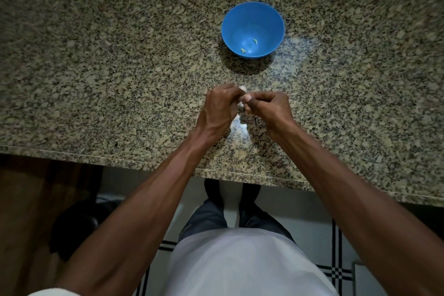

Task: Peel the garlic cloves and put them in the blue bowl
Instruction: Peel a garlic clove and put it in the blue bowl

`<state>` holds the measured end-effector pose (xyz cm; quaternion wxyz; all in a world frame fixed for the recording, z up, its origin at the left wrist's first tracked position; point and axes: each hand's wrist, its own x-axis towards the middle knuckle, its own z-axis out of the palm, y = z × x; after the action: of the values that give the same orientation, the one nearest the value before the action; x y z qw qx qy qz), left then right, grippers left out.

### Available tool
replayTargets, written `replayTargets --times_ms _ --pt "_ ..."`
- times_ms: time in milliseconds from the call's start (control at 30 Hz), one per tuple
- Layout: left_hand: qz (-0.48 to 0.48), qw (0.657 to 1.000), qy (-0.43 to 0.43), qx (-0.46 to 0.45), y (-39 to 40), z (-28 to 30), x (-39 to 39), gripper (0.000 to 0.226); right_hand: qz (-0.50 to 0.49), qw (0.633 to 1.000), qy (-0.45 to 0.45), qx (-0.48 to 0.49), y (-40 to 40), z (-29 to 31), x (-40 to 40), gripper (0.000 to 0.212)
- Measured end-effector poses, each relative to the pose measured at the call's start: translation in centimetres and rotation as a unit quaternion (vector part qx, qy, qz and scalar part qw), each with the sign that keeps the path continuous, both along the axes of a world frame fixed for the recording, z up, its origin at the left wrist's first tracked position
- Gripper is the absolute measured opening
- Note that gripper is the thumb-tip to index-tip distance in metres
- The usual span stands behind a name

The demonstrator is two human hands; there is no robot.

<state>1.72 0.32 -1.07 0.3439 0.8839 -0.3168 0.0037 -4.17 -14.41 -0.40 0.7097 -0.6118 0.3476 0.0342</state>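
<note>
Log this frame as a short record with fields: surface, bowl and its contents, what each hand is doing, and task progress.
surface: speckled granite counter
bowl: blue bowl, upright, beyond the hands
bowl contents: two small pale pieces, probably peeled cloves
left hand: left hand, fingers curled round a whitish garlic clove
right hand: right hand, thumb and fingers pinching at the same clove
under the hands: white scraps on the counter, likely skin
progress: peeling under way; clove in hand not yet in the bowl
</note>
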Motion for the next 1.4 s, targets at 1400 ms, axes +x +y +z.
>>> replayTargets --times_ms 1400 --pt "0.168 0.780 0.541 -0.265 -0.1 1.3 0.2 0.019 0.156 0.938 -0.069 -0.300 -1.1 -0.4 0.6 0.010"
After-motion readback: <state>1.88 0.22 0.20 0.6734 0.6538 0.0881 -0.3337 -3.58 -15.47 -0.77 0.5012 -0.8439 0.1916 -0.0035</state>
